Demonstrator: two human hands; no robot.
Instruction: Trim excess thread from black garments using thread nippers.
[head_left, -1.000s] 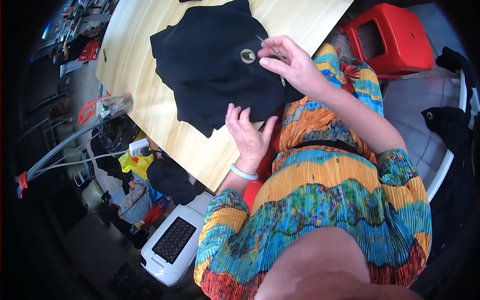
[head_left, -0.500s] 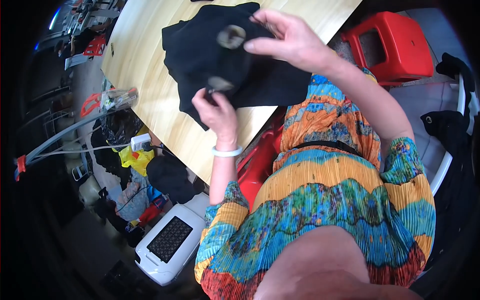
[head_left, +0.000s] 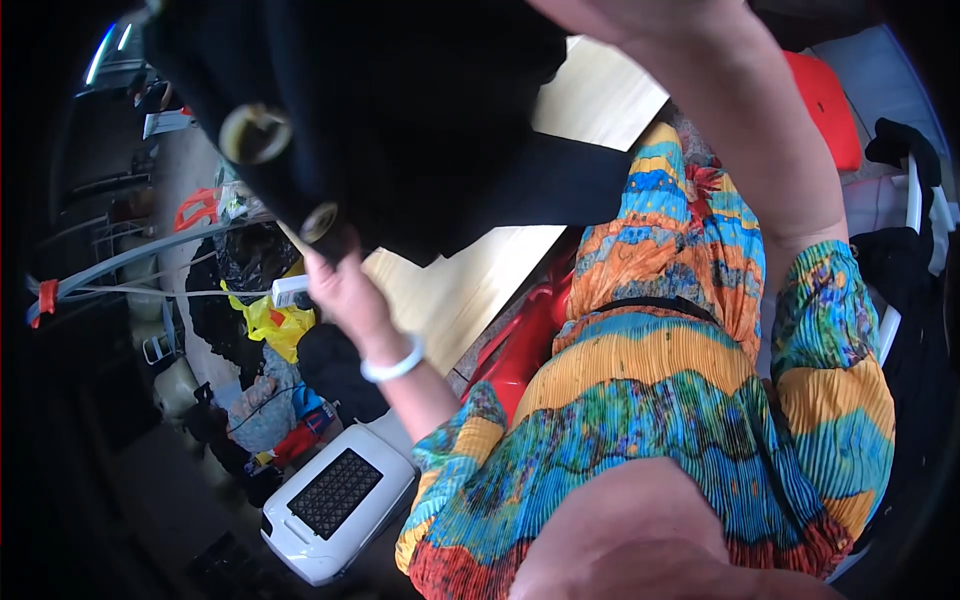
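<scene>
The fingers [head_left: 320, 272] of the left hand [head_left: 350, 298] are gripping the edge of a black fabric garment [head_left: 430, 130], closing just beside a small, round, olive-and-cream button [head_left: 320, 222]. A larger, round, olive-and-cream button [head_left: 255, 134] is showing farther up the same edge. The garment is spreading across the upper view, hiding much of a pale wood-grain table [head_left: 440, 300]. The right hand [head_left: 585, 12] is mostly lying beyond the top border, so its fingers' state cannot be told. A pale, smooth, ring-shaped bangle [head_left: 392, 362] is circling the left wrist.
</scene>
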